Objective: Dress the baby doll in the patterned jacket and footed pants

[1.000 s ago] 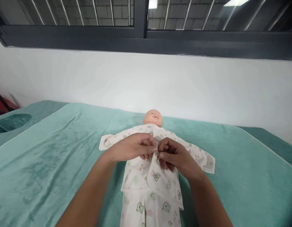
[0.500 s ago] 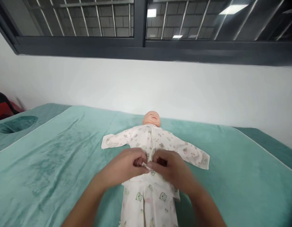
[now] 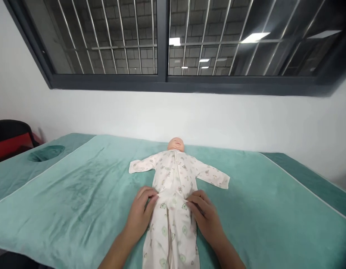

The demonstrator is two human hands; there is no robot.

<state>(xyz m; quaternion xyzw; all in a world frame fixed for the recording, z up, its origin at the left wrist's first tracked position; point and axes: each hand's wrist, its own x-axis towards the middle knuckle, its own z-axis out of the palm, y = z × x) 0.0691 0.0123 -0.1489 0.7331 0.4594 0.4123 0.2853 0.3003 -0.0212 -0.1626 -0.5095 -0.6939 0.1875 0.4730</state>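
Note:
A baby doll [image 3: 176,144] lies on its back, head toward the wall. It wears a white, animal-print long-sleeved top [image 3: 173,173] with both sleeves spread outward. Matching pants [image 3: 173,228] cover its legs and run off the lower edge of the picture. At the left side of the waist, my left hand [image 3: 141,211] pinches the edge of the pants between thumb and fingers. My right hand [image 3: 205,216] has its thumb and fingers closed on the waistband at the opposite side. The bottom of the top meets the pants between both hands.
A green plush cover [image 3: 77,201] spreads over the bed, with a round hole [image 3: 46,153] at far left. Behind stands a white wall [image 3: 133,114] under a dark-framed window [image 3: 162,41] with metal bars. A black-and-red object [image 3: 13,140] sits at the left edge.
Both hands have left the middle front of the top and moved apart, down to the two sides of the waist. The view has tilted up, showing more window.

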